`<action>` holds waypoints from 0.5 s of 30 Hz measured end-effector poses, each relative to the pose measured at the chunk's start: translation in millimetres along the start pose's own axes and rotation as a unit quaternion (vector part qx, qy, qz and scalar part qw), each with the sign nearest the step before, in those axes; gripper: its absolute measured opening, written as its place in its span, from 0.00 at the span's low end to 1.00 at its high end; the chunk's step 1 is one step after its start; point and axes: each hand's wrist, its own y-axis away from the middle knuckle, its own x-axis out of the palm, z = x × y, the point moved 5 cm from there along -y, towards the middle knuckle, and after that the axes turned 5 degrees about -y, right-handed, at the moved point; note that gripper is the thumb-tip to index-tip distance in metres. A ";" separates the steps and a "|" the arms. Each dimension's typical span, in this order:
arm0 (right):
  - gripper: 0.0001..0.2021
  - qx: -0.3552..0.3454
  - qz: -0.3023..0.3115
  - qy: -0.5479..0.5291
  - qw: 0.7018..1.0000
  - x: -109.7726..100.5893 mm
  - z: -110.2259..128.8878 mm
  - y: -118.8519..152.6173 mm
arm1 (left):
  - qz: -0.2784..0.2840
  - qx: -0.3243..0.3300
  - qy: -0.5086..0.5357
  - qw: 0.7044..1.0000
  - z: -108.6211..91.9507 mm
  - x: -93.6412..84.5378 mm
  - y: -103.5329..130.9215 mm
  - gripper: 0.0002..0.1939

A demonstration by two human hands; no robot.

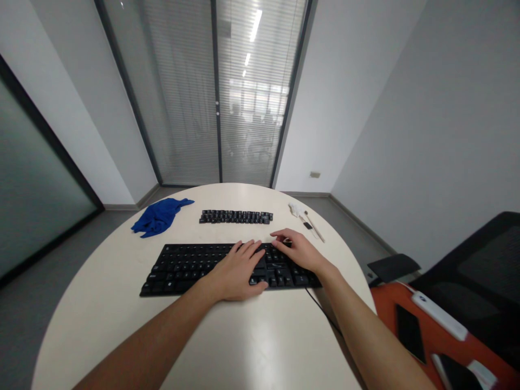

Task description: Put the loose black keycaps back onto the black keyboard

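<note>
The left hand (239,275), fingers spread, likely steadies the keyboard (182,265); the right hand (303,251) curls, grip unclear; detached keycaps (235,217) sit rowed toward the table's (227,346) far edge.

This looks like an office to me, perhaps a small meeting room. Ahead, slatted blinds (174,92) line a dark-framed glass partition (215,70), where strip lights (255,25) glow, whether through or reflected I can't tell. Plain pale walls (365,70) and a frosted glass panel (32,184) close off the space. Beside a round, cream-topped table (260,336) stands a mesh-backed, orange-seated chair (459,281) with an armrest (393,266).
</note>
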 end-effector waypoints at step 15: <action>0.16 0.054 0.037 0.071 0.995 5.8 -10.1 -4.9 | 0.002 -0.003 -0.001 1.000 -0.9 -1.8 -0.2 0.41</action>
